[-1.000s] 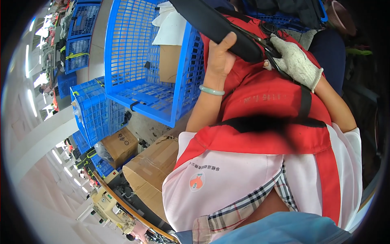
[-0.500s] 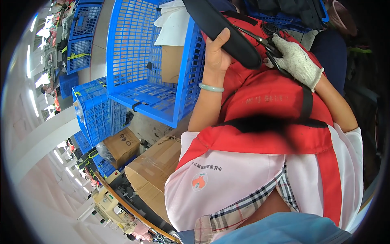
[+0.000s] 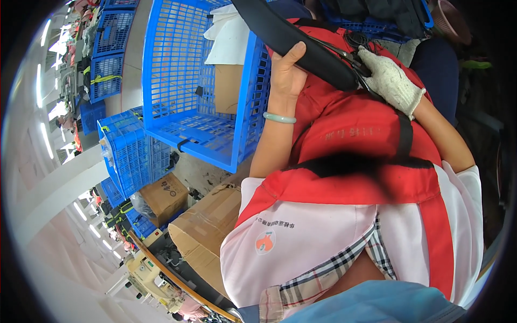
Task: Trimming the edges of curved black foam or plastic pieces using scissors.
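Note:
A long, padded black strap slants across the top of my lap. My left hand, bare, grips it with the thumb on top; the other fingers are hidden beneath. A greenish bangle circles that wrist. On my right hand is a white knitted glove, closed round a pair of scissors whose handles are mostly hidden. The blades point up and left, lying along the strap's right side near its rounded end. Under both hands spreads a red apron. A dark tangle of threads lies just beyond the scissors.
Left of my arm stands a large blue plastic crate with white sheets and cardboard inside. Another blue crate holding black pieces is at the far side. Cardboard boxes and more crates are at the left.
The strap's rounded end has shifted right and now meets the scissors and gloved fingers. My right hand has moved slightly left. The left hand keeps its grip.

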`<state>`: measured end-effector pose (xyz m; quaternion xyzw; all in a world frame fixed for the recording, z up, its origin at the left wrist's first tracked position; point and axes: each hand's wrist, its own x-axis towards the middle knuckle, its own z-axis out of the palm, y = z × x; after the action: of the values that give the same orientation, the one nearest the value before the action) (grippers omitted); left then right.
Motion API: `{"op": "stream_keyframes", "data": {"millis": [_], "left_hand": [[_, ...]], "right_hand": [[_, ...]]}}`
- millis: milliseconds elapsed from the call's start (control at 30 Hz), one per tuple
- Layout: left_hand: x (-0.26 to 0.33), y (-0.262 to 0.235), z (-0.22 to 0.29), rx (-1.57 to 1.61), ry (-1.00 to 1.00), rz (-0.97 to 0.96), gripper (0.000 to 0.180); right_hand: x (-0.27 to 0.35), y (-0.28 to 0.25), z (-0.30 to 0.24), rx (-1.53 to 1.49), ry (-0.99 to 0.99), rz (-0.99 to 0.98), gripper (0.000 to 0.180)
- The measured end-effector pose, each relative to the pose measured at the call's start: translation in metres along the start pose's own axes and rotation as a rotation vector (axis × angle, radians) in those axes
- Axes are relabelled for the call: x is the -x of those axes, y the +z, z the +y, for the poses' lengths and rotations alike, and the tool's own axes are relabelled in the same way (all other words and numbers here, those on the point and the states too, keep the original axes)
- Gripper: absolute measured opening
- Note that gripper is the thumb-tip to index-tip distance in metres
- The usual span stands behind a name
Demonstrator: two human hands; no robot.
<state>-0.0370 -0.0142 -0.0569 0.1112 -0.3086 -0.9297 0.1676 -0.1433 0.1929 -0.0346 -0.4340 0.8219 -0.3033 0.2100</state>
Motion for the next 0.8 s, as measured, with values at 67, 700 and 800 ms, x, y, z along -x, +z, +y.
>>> {"op": "stream_keyframes", "data": {"millis": [67,700,800], "left_hand": [[0.000,0.003,-0.005,-0.013,-0.002,0.003,0.033],[0.007,0.013,-0.011,-0.028,0.041,-0.024,0.029],[0.007,0.014,-0.013,-0.019,0.041,-0.023,0.028]], "right_hand": [[0.001,0.001,0.001,0.074,-0.015,0.019,0.041],[0.003,0.002,0.006,0.153,-0.087,0.063,0.046],[0.001,0.005,0.010,0.149,-0.069,0.059,0.043]]}}
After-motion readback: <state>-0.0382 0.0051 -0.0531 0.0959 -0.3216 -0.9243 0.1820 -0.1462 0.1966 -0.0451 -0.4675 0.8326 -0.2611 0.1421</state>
